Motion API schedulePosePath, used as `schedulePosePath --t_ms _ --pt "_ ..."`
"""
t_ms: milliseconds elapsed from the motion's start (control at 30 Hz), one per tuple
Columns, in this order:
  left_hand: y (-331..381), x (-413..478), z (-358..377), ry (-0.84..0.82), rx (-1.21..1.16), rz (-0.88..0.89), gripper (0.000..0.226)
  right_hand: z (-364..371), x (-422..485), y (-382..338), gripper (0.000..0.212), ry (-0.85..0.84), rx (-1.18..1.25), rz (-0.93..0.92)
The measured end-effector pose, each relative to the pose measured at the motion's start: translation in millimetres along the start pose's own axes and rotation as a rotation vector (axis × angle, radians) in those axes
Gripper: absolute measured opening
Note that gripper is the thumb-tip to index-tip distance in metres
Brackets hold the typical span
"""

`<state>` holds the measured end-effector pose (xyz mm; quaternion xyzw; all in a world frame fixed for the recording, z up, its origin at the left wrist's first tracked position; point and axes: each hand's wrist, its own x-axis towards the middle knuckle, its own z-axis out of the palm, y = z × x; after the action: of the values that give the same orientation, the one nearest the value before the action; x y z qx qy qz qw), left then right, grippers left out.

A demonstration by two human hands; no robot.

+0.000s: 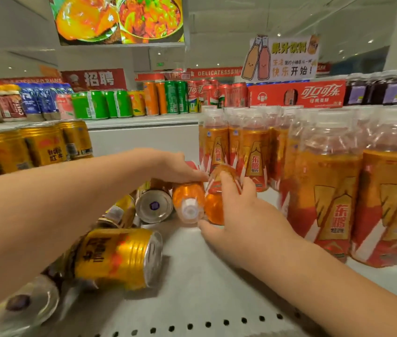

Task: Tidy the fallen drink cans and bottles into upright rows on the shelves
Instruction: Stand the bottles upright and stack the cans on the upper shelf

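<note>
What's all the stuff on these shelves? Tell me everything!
left fallen bottle: one, orange, white cap, mid-shelf
right fallen bottle: one, orange, beside it
fallen cans: at least four, gold, front left
standing bottles: many, orange, right
standing cans: several, gold, left
back-row cans: many, green, orange, red, upper shelf
carton: one, red, upper shelf right
dark bottles: several, purple labels, far right upper shelf
juice sign: one, white, above carton
food screen: one, orange-yellow, overhead
shelf: one, pale grey, underneath
left hand: one, on left fallen bottle
right hand: one, grips right fallen bottle
</note>
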<state>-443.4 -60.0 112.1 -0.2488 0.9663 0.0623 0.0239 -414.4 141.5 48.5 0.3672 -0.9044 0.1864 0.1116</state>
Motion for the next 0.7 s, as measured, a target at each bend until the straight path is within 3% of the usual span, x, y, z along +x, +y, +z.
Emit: schedulePosePath --t_ms 100,200,367,500,567,700 --pt "-2.5 5.6 0.5 -0.01 -0.091 0.035 0.052 5.1 8.0 -1.2 0.084 -0.003 -0.027 0.049" --pt "-2.7 1.1 1.6 0.023 -0.238 0.089 0.047 2.1 6.4 2.4 0.069 0.029 0.062 0.065" --pt "3.5 -21.2 3.7 0.064 -0.323 0.318 0.036 -1.3 -8.4 3.2 0.057 0.048 0.11 0.088" --pt "1.3 -43.5 5.3 0.0 -0.27 0.381 0.024 -0.7 -16.4 2.8 0.067 0.055 0.067 0.093" --pt "-5.1 -56.3 2.4 -0.067 -0.259 0.379 0.035 2.4 -18.2 -0.5 0.082 0.059 0.014 0.095" --pt "-26.4 -79.4 -2.5 -0.206 -0.085 0.356 0.102 8.9 -11.8 -6.9 0.089 0.092 -0.045 0.105"
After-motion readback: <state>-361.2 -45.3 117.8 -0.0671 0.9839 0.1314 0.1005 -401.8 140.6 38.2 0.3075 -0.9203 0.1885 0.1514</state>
